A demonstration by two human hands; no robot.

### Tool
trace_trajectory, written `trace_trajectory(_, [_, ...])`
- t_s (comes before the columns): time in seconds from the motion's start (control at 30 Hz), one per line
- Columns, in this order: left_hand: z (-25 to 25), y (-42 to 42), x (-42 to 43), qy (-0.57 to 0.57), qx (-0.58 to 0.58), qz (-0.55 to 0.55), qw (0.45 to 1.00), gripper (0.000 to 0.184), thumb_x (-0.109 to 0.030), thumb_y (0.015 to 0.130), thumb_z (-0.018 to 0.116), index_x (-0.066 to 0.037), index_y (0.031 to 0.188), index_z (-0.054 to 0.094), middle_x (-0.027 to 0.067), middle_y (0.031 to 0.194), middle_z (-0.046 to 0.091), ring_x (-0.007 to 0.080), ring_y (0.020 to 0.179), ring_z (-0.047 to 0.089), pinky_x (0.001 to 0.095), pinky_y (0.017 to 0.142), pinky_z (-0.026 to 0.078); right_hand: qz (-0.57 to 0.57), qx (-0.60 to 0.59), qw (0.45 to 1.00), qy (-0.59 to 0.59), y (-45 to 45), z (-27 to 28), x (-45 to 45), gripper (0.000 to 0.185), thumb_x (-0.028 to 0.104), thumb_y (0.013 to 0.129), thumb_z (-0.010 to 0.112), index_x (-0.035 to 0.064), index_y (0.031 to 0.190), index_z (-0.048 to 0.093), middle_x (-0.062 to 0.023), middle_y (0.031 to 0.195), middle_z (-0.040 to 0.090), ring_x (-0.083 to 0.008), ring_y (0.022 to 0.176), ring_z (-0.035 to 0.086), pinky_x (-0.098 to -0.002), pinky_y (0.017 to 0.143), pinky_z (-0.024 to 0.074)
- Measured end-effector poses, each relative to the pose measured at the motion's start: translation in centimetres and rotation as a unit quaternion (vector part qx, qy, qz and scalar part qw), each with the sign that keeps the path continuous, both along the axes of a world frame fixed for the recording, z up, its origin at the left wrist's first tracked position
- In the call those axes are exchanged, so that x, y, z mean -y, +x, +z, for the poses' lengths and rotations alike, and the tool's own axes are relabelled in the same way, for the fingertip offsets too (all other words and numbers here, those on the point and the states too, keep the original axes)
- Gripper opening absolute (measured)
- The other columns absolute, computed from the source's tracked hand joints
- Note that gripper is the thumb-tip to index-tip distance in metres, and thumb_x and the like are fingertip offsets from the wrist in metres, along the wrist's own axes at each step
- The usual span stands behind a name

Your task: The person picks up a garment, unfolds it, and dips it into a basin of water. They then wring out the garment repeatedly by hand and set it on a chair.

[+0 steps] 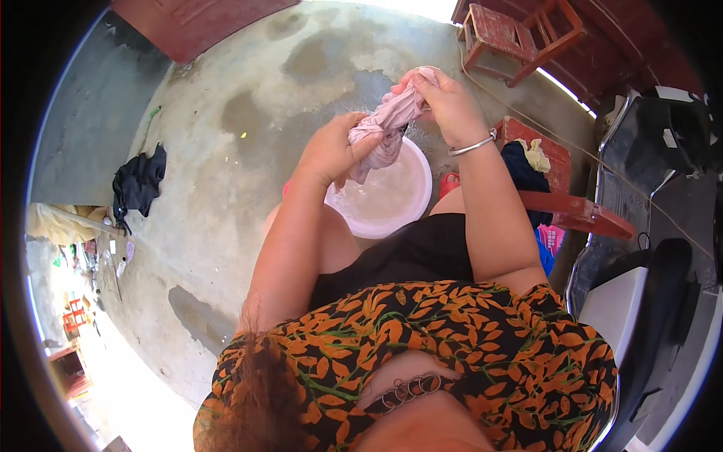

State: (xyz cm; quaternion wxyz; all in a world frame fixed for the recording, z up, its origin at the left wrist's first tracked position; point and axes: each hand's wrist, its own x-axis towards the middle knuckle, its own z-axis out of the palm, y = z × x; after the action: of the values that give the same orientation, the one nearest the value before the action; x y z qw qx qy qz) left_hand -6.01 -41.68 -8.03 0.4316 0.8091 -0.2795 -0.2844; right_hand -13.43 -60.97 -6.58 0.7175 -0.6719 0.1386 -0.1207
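Room left, laden stool (559, 167) right

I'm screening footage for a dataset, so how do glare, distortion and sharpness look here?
Head view: fisheye curvature bends the edges inside a dark rim; the sunlit ground at lower left is blown out white; the pink cloth looks fairly sharp, the hair at the bottom soft.

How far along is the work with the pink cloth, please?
Seemingly done: the pink cloth is out of the cloudy water in the basin. In hand: the left hand and right hand hold it bunched and twisted above the basin, so wringing looks underway. Left: probably finishing that and putting it down. Dark fabric lies by the red stool; whether washed or waiting, I cannot tell.
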Motion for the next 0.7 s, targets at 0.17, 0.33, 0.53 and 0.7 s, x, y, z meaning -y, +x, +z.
trace_trajectory(0.17, [-1.3, 0.4, -0.1, 0.035, -0.005, -0.07, 0.997, 0.063, -0.037, 0.072, 0.075, -0.005, 0.122, 0.055, 0.0145, 0.089, 0.067, 0.0262, 0.071, 0.066, 0.0362, 0.066, 0.053, -0.029, 0.155, 0.981, 0.115, -0.9, 0.9, 0.2, 0.022, 0.021, 0.099, 0.045, 0.0041, 0.105, 0.057, -0.0124, 0.094, 0.067, -0.0203, 0.089, 0.065, -0.0326, 0.077, 0.0528])
trace_trajectory(0.33, [-7.6, 0.2, 0.6, 0.03, 0.124, -0.129, 0.983, 0.076, -0.023, 0.057, 0.086, -0.012, 0.125, 0.054, 0.015, 0.115, 0.06, 0.0301, 0.104, 0.059, 0.0368, 0.089, 0.047, -0.02, 0.31, 0.923, 0.225, -2.1, 2.2, 0.5, 0.024, 0.021, 0.1, 0.043, 0.0015, 0.107, 0.054, -0.0148, 0.093, 0.065, -0.0269, 0.09, 0.066, -0.0381, 0.083, 0.0521])
trace_trajectory(0.53, [-6.3, -0.6, 1.5, 0.163, 0.167, -0.074, 0.97, 0.049, -0.012, 0.057, 0.076, -0.012, 0.106, 0.067, 0.0118, 0.104, 0.061, 0.0305, 0.095, 0.062, 0.0373, 0.08, 0.05, 0.02, 0.244, 0.962, 0.123, -2.6, -0.3, 3.3, 0.027, 0.027, 0.097, 0.05, 0.0014, 0.098, 0.059, -0.0098, 0.091, 0.066, -0.0204, 0.086, 0.066, -0.0317, 0.077, 0.0518])
trace_trajectory(0.7, [-5.7, 0.7, 1.4, 0.066, 0.217, 0.034, 0.973, 0.04, -0.015, 0.066, 0.067, -0.014, 0.106, 0.066, 0.0077, 0.098, 0.061, 0.0276, 0.091, 0.062, 0.0371, 0.078, 0.05, 0.159, -0.144, 0.91, -0.355, -1.7, -5.3, 3.8, 0.048, 0.027, 0.081, 0.07, 0.0019, 0.119, 0.054, -0.0109, 0.094, 0.066, -0.0178, 0.09, 0.064, -0.0297, 0.089, 0.0468])
